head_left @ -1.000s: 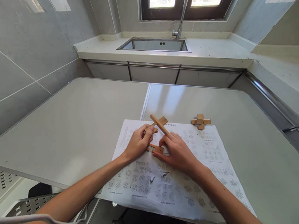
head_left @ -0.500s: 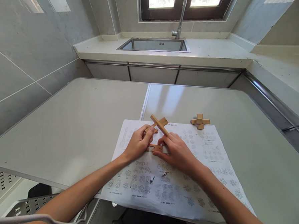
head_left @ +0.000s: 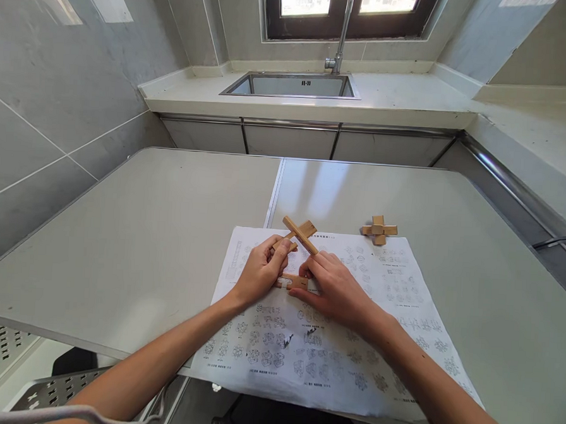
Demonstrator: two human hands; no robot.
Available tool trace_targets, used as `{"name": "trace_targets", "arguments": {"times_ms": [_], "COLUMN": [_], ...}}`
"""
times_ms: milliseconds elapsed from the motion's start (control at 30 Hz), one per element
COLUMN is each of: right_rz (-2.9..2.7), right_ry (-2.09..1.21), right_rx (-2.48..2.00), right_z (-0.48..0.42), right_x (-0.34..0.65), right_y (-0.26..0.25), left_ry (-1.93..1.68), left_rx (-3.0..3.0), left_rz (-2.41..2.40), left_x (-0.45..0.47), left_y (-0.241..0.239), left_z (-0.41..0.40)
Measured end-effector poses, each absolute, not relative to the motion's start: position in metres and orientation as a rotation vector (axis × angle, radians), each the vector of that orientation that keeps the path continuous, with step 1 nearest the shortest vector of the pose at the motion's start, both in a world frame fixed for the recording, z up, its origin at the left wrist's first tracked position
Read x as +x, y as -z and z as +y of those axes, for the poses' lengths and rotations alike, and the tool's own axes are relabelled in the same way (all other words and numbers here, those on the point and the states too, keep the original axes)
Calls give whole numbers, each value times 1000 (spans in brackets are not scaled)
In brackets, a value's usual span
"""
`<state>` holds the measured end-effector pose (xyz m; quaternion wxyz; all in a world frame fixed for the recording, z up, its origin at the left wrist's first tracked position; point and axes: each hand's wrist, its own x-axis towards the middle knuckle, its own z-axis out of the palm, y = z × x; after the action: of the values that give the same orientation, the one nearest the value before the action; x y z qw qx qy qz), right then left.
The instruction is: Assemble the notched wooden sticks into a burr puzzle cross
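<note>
Over a printed instruction sheet [head_left: 369, 286], wooden puzzle pieces [head_left: 301, 235] cross each other in an X between my hands. My left hand [head_left: 263, 268] pinches the lower left end of the crossed pieces between thumb and fingers. The fingers of my right hand [head_left: 329, 281] are closed at the lower right end of the long wooden stick. Just below them is a notched wooden piece [head_left: 298, 282], close to my right thumb and fingers; whether the thumb grips it or only touches it is unclear.
An assembled wooden cross puzzle [head_left: 379, 230] lies at the sheet's upper right edge. The pale table [head_left: 168, 231] has a seam down its middle. Beyond it stands a counter with a sink [head_left: 294, 85] and faucet [head_left: 341, 38]. A grey cable [head_left: 87, 414] runs at lower left.
Both hands and the crossed pieces hold nearly the same pose, with only a very slight shift. The notched piece and the assembled cross stay in place.
</note>
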<state>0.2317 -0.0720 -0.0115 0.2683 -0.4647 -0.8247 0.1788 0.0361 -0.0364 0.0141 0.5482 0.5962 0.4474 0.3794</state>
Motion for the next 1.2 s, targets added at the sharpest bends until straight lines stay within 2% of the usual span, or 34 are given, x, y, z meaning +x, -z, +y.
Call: {"name": "trace_targets", "arguments": {"times_ms": [600, 1200], "right_rz": [-2204, -2174], "right_ry": [-553, -540], "right_rx": [-1162, -1168], "right_z": [-71, -72], "right_x": [231, 229], "right_y": [11, 9], "left_ry": [-1055, -1053], "left_rx": [1249, 1332], "left_rz": [979, 1041], "left_x": [36, 35], "left_y": [-18, -17], "left_z": [-35, -34]}}
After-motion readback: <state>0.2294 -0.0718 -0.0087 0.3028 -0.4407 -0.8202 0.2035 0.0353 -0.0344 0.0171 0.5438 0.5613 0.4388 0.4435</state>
